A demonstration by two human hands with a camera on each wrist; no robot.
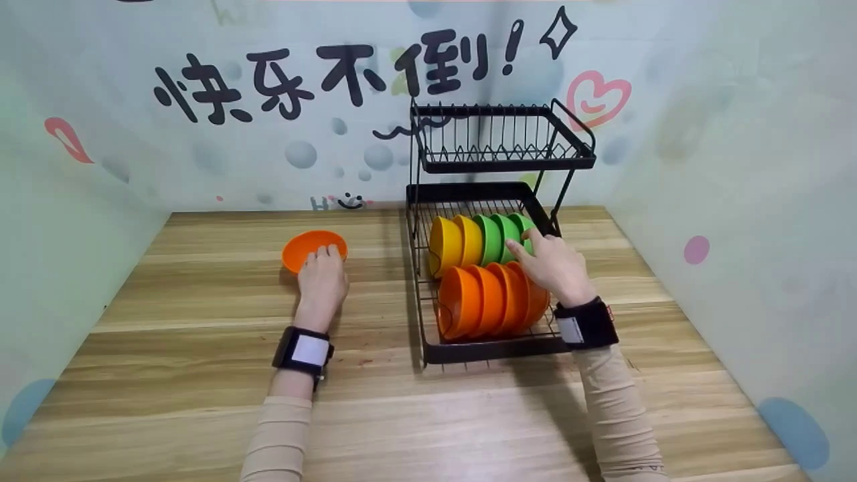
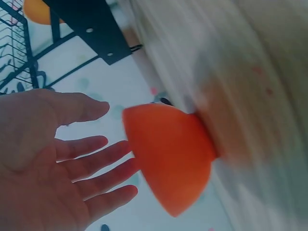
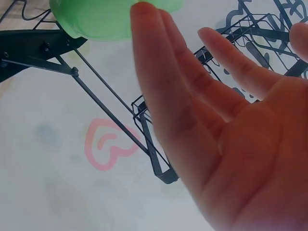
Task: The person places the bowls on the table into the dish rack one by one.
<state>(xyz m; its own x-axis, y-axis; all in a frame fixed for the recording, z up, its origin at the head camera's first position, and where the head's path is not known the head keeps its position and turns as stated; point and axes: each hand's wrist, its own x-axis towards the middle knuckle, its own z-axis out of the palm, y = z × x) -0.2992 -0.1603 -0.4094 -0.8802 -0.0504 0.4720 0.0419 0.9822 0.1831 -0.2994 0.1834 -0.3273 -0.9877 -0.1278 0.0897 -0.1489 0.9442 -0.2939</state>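
Note:
On the table at left stands an orange bowl, upright on its base. My left hand is at its near rim; in the left wrist view the fingers are extended, some tips meeting the rim of the bowl, the thumb apart from it. My right hand is over the right end of the rack's lower tier, fingers spread beside the last green bowl. In the right wrist view a fingertip overlaps the green bowl; contact is unclear. Nothing is gripped by either hand.
A black two-tier dish rack stands right of centre. Its lower tier holds yellow bowls and green bowls in the back row, with several orange bowls in front. Walls enclose the wooden table at the back and sides.

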